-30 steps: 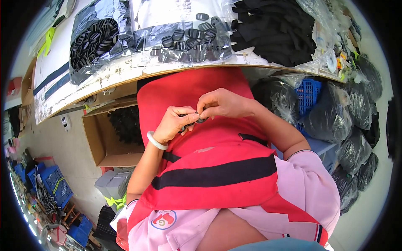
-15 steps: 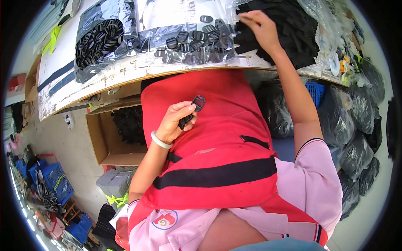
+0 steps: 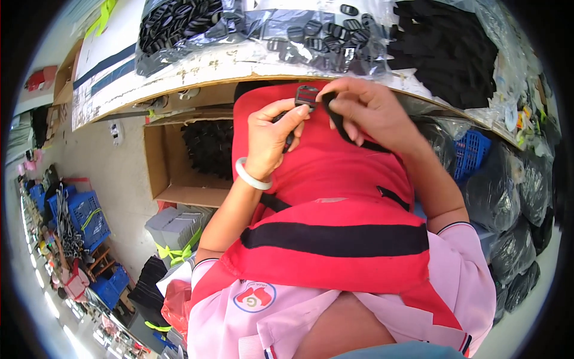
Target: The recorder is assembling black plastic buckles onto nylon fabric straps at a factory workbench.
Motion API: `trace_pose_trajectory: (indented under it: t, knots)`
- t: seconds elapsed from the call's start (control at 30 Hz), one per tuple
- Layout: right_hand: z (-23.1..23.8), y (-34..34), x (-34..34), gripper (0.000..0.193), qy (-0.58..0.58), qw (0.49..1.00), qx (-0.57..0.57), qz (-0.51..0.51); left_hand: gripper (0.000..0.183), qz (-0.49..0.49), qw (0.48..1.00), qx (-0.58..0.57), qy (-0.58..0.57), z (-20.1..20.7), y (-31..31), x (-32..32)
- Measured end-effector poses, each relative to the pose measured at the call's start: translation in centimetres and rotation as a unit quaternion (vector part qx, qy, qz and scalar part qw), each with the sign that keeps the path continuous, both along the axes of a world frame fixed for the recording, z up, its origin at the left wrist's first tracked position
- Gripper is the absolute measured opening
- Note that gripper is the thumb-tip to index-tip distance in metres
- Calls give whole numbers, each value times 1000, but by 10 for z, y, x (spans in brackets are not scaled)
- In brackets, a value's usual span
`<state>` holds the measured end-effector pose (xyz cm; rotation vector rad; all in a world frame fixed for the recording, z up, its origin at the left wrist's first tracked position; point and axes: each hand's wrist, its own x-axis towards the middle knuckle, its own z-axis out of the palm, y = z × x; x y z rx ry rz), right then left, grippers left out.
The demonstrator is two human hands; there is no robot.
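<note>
Between the thumb and fingertips of my left hand (image 3: 268, 136) is a black plastic strap buckle (image 3: 307, 96), its slots facing up. More black pieces show in that palm, partly hidden by the fingers. My right hand (image 3: 378, 113) pinches a short black webbing strap (image 3: 337, 119), one end close to the buckle's right side. Both hands are over my red apron (image 3: 335, 173), just before the table edge. Loose black buckles (image 3: 341, 40) lie on clear plastic at the far side, and a heap of black strap pieces (image 3: 445, 51) sits to their right.
A plastic bag of black buckles (image 3: 179, 27) lies on the white worktable (image 3: 113, 84). Below its left part stands an open cardboard box (image 3: 173, 194) holding black pieces. A blue basket (image 3: 472, 154) and several dark plastic bags (image 3: 496, 194) are at the right.
My right hand has come down from the strap heap with a strap in it and is now beside the buckle. My left hand has raised the buckle nearer the table edge.
</note>
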<state>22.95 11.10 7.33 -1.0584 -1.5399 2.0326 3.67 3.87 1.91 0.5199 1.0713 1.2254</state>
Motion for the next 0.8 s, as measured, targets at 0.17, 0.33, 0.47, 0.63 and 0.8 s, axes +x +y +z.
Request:
trace_pose_trajectory:
  t: [0.17, 0.33, 0.47, 0.63, 0.8]
  knots:
    - [-17, -23, -18, 19, 59, 988, -134, -46, 12, 11, 997, 54, 56, -7, -9, -2]
    - [-26, -21, -24, 17, 84, 971, -202, -95, 13, 55, 978, 117, 165, -12, -12, 2]
    - [-31, -25, -24, 17, 148, 946, -259, -126, 17, 71, 932, 207, 289, -20, -11, 0]
    - [-38, -28, -31, 16, 229, 911, -298, -168, 18, 91, 887, 276, 360, -26, -8, -3]
    - [-46, -35, -37, 14, 153, 949, -200, -187, 19, 101, 883, 270, 370, -27, -12, -5]
